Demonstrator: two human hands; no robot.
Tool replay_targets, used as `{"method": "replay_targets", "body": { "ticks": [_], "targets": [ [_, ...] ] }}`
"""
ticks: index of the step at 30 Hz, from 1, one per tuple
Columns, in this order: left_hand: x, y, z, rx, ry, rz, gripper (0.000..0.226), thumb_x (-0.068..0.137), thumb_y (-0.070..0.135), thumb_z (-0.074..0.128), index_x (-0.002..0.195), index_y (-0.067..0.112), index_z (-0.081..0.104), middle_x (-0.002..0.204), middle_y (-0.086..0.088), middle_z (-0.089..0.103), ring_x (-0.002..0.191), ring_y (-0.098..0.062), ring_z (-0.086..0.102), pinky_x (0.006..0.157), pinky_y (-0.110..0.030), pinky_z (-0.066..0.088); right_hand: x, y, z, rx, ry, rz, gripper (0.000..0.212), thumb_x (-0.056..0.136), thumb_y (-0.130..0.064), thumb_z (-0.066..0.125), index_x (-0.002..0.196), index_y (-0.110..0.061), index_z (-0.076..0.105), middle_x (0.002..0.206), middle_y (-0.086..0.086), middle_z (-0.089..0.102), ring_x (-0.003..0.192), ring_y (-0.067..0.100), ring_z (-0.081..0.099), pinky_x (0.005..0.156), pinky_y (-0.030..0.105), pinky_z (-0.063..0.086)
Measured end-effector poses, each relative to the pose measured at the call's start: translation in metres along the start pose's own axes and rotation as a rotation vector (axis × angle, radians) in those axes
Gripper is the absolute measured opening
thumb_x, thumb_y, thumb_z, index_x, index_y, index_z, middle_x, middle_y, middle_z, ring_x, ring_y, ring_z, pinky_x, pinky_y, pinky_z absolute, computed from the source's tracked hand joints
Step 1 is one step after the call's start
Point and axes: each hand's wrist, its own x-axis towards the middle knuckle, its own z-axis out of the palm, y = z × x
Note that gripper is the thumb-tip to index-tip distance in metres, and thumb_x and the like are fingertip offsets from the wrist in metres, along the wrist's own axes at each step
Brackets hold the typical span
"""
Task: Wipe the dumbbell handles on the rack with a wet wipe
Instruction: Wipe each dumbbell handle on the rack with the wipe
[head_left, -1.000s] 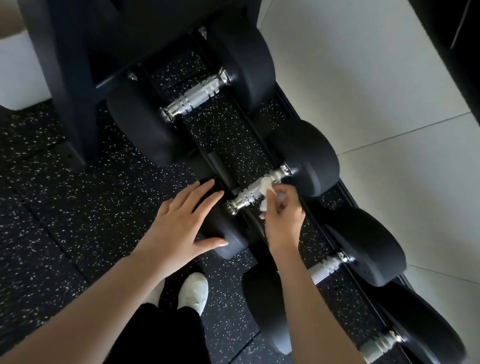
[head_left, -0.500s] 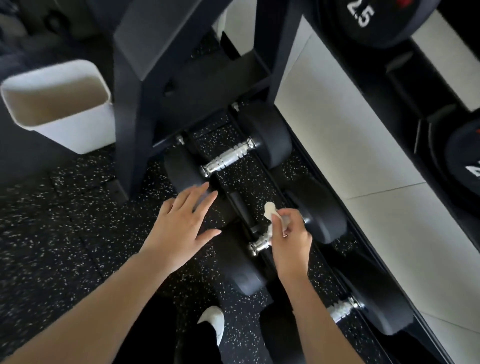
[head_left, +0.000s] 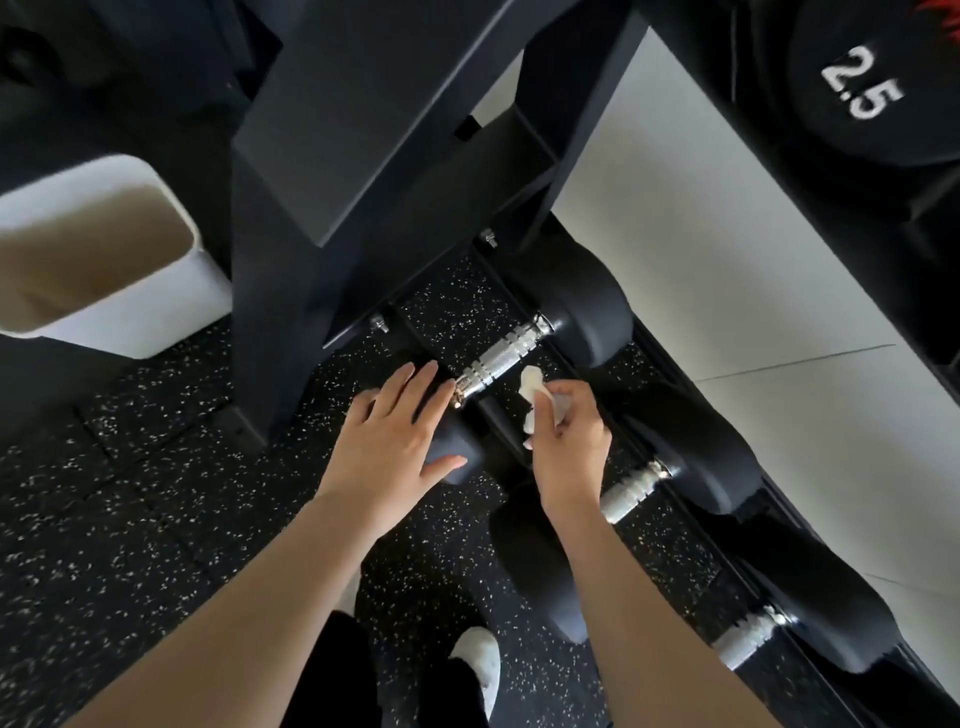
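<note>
Bin (head_left: 104, 260) far left, well apart from the work. Rack post (head_left: 363, 156) rises just left of the hands and boxes in that side.

Left grip (head_left: 395, 441): fingers straight and spread, lying flat on the near head (head_left: 452, 452) of the end dumbbell, holding nothing. Steadying it, I judge.

Handle (head_left: 498, 358): knurled steel, ringed, lying across the rack's bottom tier between two black heads. Rigid, heavy as a whole, unlikely to shift. The knurling should drag on a cloth and not slip.

Wipe (head_left: 535, 395): small, bunched, limp and light. It sits just beside the handle's near side, not plainly touching. Best wrapped round the bare mid-span, clear of the collars.

Right grip (head_left: 571, 441): narrow, fingers and thumb pinched on the wipe.

Next handle (head_left: 634, 491) lies just right of the wrist, a third (head_left: 748, 636) beyond it. Heads crowd each bar's ends, so strokes stay short; open room is above the row. Pale tile (head_left: 727, 291) behind.
</note>
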Motion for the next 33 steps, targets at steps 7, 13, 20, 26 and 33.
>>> {"method": "replay_targets", "body": {
  "ticks": [7, 13, 20, 26, 33],
  "targets": [
    [0.006, -0.016, 0.014, 0.026, 0.036, 0.039, 0.077, 0.085, 0.061, 0.043, 0.144, 0.013, 0.034, 0.15, -0.01, 0.034, 0.138, -0.028, 0.033, 0.103, -0.046, 0.038, 0.03, 0.001, 0.021, 0.037, 0.117, -0.003, 0.008, 0.093, -0.022, 0.056, 0.098, -0.016, 0.057, 0.069, -0.001, 0.062, 0.062, 0.024, 0.065, 0.058, 0.038, 0.056],
    [0.005, -0.019, 0.023, 0.0, 0.051, 0.029, 0.078, 0.086, 0.063, 0.027, 0.148, 0.017, 0.025, 0.155, -0.006, 0.025, 0.142, -0.024, 0.024, 0.105, -0.043, 0.034, 0.058, -0.002, 0.04, 0.005, 0.242, -0.162, 0.014, 0.093, -0.02, 0.056, 0.101, -0.009, 0.061, 0.078, 0.01, 0.069, 0.064, 0.022, 0.066, 0.051, 0.023, 0.05],
    [0.005, -0.022, 0.029, -0.037, 0.105, 0.043, 0.076, 0.086, 0.064, 0.029, 0.148, 0.019, 0.026, 0.155, -0.004, 0.025, 0.143, -0.023, 0.022, 0.105, -0.043, 0.032, 0.062, 0.004, 0.058, 0.052, 0.16, -0.113, 0.014, 0.09, -0.017, 0.062, 0.1, -0.008, 0.065, 0.084, 0.001, 0.066, 0.066, 0.008, 0.057, 0.055, 0.012, 0.045],
    [0.005, -0.023, 0.029, -0.045, 0.104, 0.039, 0.076, 0.085, 0.064, 0.033, 0.148, 0.022, 0.024, 0.154, -0.002, 0.026, 0.142, -0.022, 0.024, 0.104, -0.041, 0.032, 0.028, 0.016, 0.07, -0.051, -0.248, -0.249, 0.009, 0.086, -0.021, 0.067, 0.092, -0.015, 0.067, 0.066, -0.004, 0.064, 0.039, 0.003, 0.044, 0.041, 0.01, 0.033],
    [0.004, -0.023, 0.03, -0.066, 0.116, 0.029, 0.075, 0.085, 0.064, 0.033, 0.147, 0.022, 0.029, 0.154, -0.001, 0.026, 0.142, -0.022, 0.023, 0.105, -0.04, 0.029, 0.049, 0.012, 0.064, -0.087, -0.083, -0.257, 0.009, 0.086, -0.018, 0.066, 0.09, -0.01, 0.066, 0.063, -0.004, 0.059, 0.053, 0.01, 0.055, 0.054, 0.025, 0.046]
  ]
}}
